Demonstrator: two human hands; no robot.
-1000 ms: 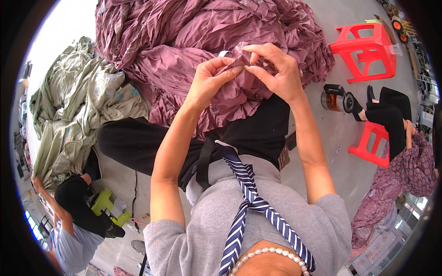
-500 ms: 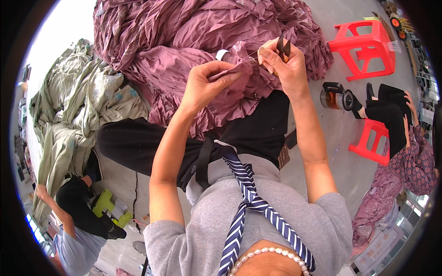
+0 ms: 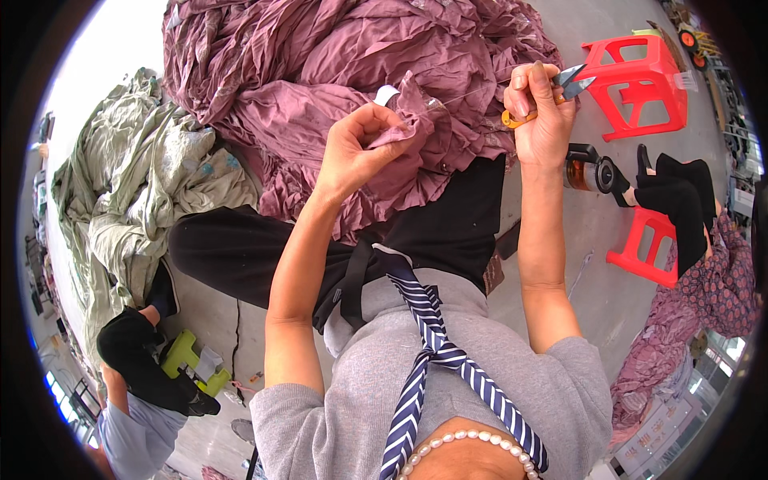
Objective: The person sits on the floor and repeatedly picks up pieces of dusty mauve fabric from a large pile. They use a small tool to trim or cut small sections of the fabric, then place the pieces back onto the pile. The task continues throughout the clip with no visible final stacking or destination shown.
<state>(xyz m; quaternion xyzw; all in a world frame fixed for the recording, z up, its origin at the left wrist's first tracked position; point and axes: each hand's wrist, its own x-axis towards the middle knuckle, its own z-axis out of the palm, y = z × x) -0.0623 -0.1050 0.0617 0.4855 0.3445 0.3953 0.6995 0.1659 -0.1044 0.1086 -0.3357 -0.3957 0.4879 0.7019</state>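
Observation:
A large heap of crumpled mauve fabric (image 3: 320,112) lies in front of me and over my lap. My left hand (image 3: 360,148) pinches an edge of that fabric between thumb and fingers. Up and to the right, my right hand (image 3: 544,120) is closed round a pair of scissors (image 3: 572,82) with orange handles; the dark blades point right. A thin thread (image 3: 472,94) runs taut from the fabric near my left hand toward my right hand. Whether the right fingers pinch its end is too small to tell. A white tag (image 3: 386,96) shows behind the fabric edge.
Pale green fabric (image 3: 136,192) is piled at the left, beside a seated person (image 3: 136,424) and a lime-green stool (image 3: 192,360). On the right stand a red stool (image 3: 636,84), a glass teapot (image 3: 584,172) and another red stool (image 3: 644,244) near another person (image 3: 720,280).
My right hand has moved right, away from the left, drawing the thread out longer. The scissors have turned from pointing up to pointing right. The left hand stays on the fabric edge.

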